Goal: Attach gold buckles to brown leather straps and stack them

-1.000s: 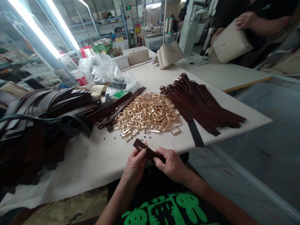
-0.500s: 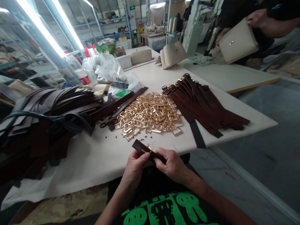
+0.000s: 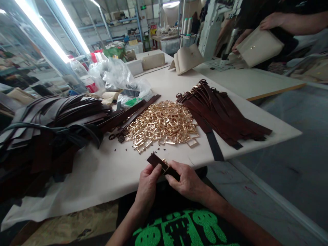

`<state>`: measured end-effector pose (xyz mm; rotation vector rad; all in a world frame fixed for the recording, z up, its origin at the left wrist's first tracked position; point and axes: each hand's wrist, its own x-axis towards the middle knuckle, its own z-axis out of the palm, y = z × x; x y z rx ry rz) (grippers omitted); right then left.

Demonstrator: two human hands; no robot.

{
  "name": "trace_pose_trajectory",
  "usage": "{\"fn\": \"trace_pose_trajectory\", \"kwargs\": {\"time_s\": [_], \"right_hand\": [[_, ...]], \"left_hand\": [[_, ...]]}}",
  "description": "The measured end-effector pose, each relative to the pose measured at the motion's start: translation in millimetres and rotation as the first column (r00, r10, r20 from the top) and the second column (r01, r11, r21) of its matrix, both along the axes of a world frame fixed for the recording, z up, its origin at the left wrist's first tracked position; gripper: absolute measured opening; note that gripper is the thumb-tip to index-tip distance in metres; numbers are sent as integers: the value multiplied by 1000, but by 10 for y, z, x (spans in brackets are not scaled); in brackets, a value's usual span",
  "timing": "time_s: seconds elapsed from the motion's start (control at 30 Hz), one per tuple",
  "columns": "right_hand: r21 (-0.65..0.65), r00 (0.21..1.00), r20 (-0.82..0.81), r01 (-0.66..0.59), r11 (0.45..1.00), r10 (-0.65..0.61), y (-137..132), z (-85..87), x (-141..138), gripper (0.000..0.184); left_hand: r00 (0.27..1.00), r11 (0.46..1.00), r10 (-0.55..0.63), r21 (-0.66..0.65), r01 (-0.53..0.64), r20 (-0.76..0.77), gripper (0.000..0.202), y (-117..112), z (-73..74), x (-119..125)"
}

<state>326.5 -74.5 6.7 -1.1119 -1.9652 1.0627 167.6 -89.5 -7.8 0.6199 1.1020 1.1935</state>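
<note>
Both hands pinch one dark brown leather strap [image 3: 154, 159] just over the table's front edge. My left hand [image 3: 148, 179] is closed on the strap near its flat end, with the thumb on top. A gold metal buckle [image 3: 165, 165] sits around the strap between the two hands. My right hand [image 3: 186, 179] is closed on the strap just right of the buckle; the fingers partly hide it. Beyond the hands lies a heap of gold buckles [image 3: 164, 124]. Tiny dark bits [image 3: 155, 152] are scattered in front of the heap.
Straps with buckles fitted [image 3: 220, 116] fan out on the right. A tied bundle of straps [image 3: 56, 119] fills the left side. Behind are a phone [image 3: 130, 93], plastic bags [image 3: 115, 73] and beige bags [image 3: 188, 58]. At a sewing machine [image 3: 214, 30], another person holds a beige bag [image 3: 260, 46].
The buckle has shifted slightly right along the strap, closer to my right hand. The co-worker's bag has tilted and moved a little. The whole view has shifted slightly.
</note>
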Motion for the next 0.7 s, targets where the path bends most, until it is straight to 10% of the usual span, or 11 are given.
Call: {"fn": "trace_pose_trajectory", "kwargs": {"time_s": [0.37, 0.57, 0.7], "right_hand": [[-86, 987, -130, 89, 992, -99, -22, -54, -139, 24], [-148, 986, -132, 83, 985, -103, 45, -36, -150, 34], [-161, 990, -122, 46, 986, -66, 68, -55, -141, 36]], "left_hand": [[925, 963, 184, 248, -103, -332, 31, -25, -8, -56], [978, 987, 157, 9, -160, 135, 66, 36, -68, -105], [956, 989, 111, -123, -80, 271, 49, 124, -120, -116]]}}
